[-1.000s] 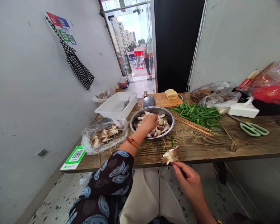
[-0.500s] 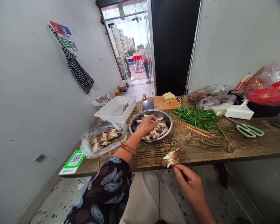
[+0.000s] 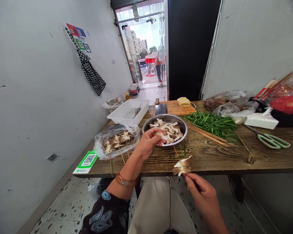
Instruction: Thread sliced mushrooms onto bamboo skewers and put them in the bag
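My left hand (image 3: 146,144) is closed in a pinch on a pale oyster mushroom (image 3: 160,134), over the near rim of a metal bowl (image 3: 186,131). Several loose oyster mushrooms (image 3: 171,131) fill that bowl. At the table's front edge, my right hand (image 3: 203,192) pinches the lower end of a mushroom skewer (image 3: 183,165). Its thin stick (image 3: 176,152) pokes out toward the bowl, and the part inside the fingers is hidden. To the left, a clear plastic bag (image 3: 100,148) holds finished-looking mushroom skewers (image 3: 117,142) whose sticks point toward me.
Bare bamboo sticks (image 3: 210,135) and cut green leaves (image 3: 212,123) lie right of the bowl. Behind it are a cleaver (image 3: 160,109) and a cutting board (image 3: 173,106) with stacked tofu sheets (image 3: 184,102). A white tub (image 3: 127,118) stands left; scissors (image 3: 271,140) lie right.
My left hand has drawn back from inside the bowl toward me and now holds a mushroom. My right hand keeps the skewer in nearly the same place. The view has shifted slightly left.
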### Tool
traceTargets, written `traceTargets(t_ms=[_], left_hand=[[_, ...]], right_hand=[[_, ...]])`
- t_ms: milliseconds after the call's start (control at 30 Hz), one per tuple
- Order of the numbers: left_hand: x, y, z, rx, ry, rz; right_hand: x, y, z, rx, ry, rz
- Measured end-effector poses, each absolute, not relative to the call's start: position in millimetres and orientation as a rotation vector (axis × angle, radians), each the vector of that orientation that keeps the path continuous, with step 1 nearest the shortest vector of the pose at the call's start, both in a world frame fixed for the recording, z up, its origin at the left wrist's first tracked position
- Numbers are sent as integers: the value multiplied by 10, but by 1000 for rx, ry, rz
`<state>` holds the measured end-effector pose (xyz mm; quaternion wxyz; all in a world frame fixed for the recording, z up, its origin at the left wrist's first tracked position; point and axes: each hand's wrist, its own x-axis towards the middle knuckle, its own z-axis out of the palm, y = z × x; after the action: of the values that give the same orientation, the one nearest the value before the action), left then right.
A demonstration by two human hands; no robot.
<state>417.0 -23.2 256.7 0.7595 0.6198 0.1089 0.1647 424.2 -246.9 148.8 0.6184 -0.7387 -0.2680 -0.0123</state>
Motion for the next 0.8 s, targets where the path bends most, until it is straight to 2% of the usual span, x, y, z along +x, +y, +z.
traceTargets(t_ms=[333,800], left_hand=[[3714,-358,2278,1116,220,483],[3490,-393,2088,1202,339,537]], right_hand=[[4112,-2447,1552,-1741,-677,-9],[4013,-2384,1561,-1747,-884,-54]])
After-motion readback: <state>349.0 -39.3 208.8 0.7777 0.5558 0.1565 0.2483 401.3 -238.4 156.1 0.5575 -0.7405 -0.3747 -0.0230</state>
